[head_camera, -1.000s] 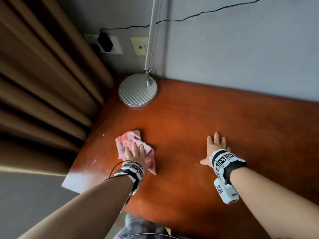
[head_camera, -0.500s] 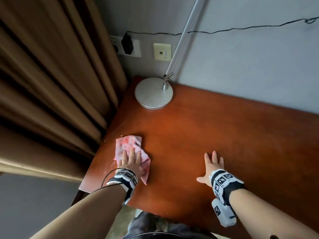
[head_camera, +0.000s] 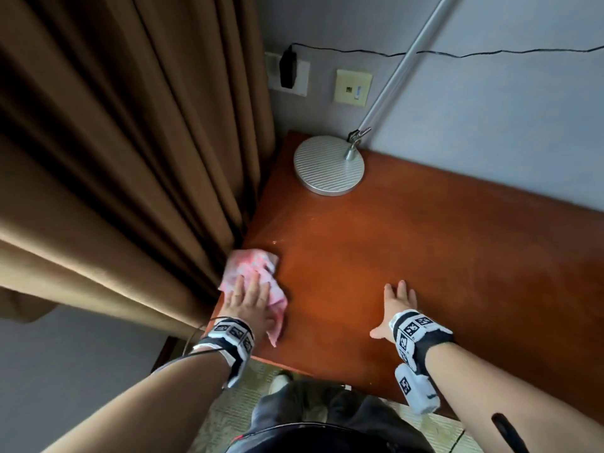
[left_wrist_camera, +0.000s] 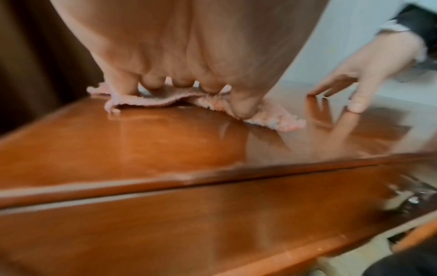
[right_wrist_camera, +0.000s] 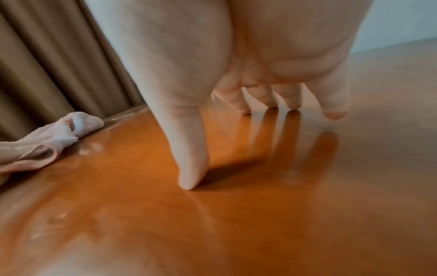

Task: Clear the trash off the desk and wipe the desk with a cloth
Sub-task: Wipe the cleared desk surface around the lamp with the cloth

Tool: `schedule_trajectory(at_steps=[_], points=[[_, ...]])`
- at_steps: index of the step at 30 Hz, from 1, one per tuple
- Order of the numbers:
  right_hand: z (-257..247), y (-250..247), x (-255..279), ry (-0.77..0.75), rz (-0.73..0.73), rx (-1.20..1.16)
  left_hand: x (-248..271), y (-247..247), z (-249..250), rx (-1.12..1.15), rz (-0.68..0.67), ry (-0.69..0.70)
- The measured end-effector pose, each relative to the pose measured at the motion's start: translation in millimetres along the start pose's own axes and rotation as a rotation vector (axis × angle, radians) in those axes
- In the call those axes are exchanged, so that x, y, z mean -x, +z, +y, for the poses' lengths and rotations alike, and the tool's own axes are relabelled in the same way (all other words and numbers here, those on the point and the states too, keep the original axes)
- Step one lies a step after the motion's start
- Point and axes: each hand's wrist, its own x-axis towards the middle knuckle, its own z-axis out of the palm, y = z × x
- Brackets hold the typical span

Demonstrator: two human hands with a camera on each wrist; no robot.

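Note:
A pink cloth (head_camera: 251, 266) lies crumpled at the left edge of the glossy red-brown desk (head_camera: 425, 256), against the curtain. My left hand (head_camera: 248, 299) presses flat on the cloth with straight fingers; in the left wrist view the fingertips (left_wrist_camera: 153, 85) bear down on the cloth (left_wrist_camera: 272, 117). My right hand (head_camera: 397, 308) rests spread on the bare desk to the right, fingertips and thumb (right_wrist_camera: 191, 171) touching the wood (right_wrist_camera: 236, 224), holding nothing. The cloth (right_wrist_camera: 42, 143) shows at the left of the right wrist view. No trash is in sight on the desk.
A round silver lamp base (head_camera: 328, 165) with a slanted pole stands at the desk's back left corner by the grey wall. Brown curtains (head_camera: 130, 158) hang along the desk's left edge. Wall sockets with a black plug (head_camera: 287, 70) and cable sit above. My legs are below the front edge.
The left hand has slid the cloth leftwards to the desk's left edge beside the curtain. The right hand stays planted on the desk. The head view has shifted left.

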Motion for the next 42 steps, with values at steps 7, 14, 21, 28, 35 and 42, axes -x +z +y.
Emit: schedule_trajectory(at_steps=[7, 14, 21, 28, 35, 42], points=[[-47, 20, 16, -0.155, -0.008, 0.026, 48, 14, 37, -0.05, -0.004, 0.227], [-43, 15, 19, -0.162, -0.013, 0.014, 15, 11, -48, 0.079, 0.055, 0.031], [-26, 17, 22, -0.204, 0.053, -0.046, 36, 5, 50, -0.025, 0.051, 0.161], [35, 19, 23, -0.067, 0.116, -0.106, 25, 8, 20, -0.194, 0.029, 0.358], [85, 34, 22, 0.009, 0.133, -0.133, 6, -3, 50, -0.202, 0.055, 0.321], [163, 40, 14, 0.154, 0.041, -0.16, 35, 0, 176, -0.247, 0.002, 0.585]])
